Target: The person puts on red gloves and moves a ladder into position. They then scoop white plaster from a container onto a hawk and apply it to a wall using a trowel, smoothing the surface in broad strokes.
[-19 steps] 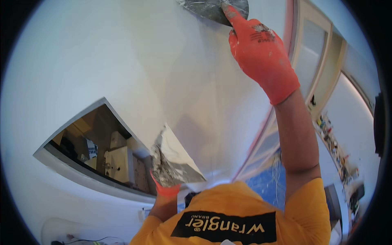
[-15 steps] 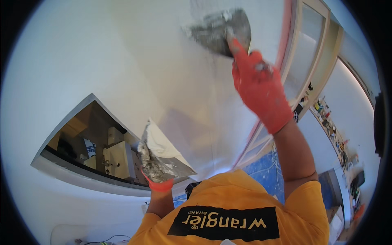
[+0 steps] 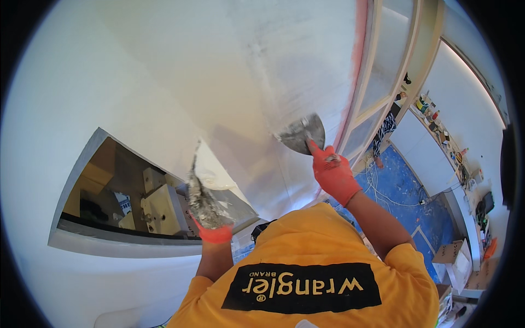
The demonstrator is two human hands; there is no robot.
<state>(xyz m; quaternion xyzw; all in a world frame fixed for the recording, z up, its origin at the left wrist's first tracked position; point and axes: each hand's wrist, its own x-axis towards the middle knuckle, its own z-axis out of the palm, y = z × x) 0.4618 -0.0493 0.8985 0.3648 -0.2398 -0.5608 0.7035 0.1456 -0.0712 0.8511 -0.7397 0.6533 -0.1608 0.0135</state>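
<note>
My right hand [image 3: 334,174], in a red glove, grips a wide putty knife [image 3: 302,133]. The forefinger lies along the back of the blade, and the edge is at or very near the pale wall [image 3: 229,98]. In my left hand [image 3: 215,232], also red-gloved, is a flat grey metal plate [image 3: 234,201]. White filler [image 3: 212,170] is heaped on its upper part, and dark, crusted residue coats its left side. Most of the left fingers are hidden behind the plate. Greyish smears [image 3: 268,60] mark the wall above the knife.
At the left is a grey-edged wall opening [image 3: 74,188], with boxes and a pale basin-like piece [image 3: 164,210] beyond. A wood-framed glazed partition [image 3: 383,71] borders the wall at right. Cables lie on the blue-covered floor [image 3: 394,180]; a cluttered counter [image 3: 443,136] runs along the right.
My right hand and the putty knife have come down along the wall, nearer my body. The left hand still holds the loaded plate in about the same place. The view has shifted slightly.
</note>
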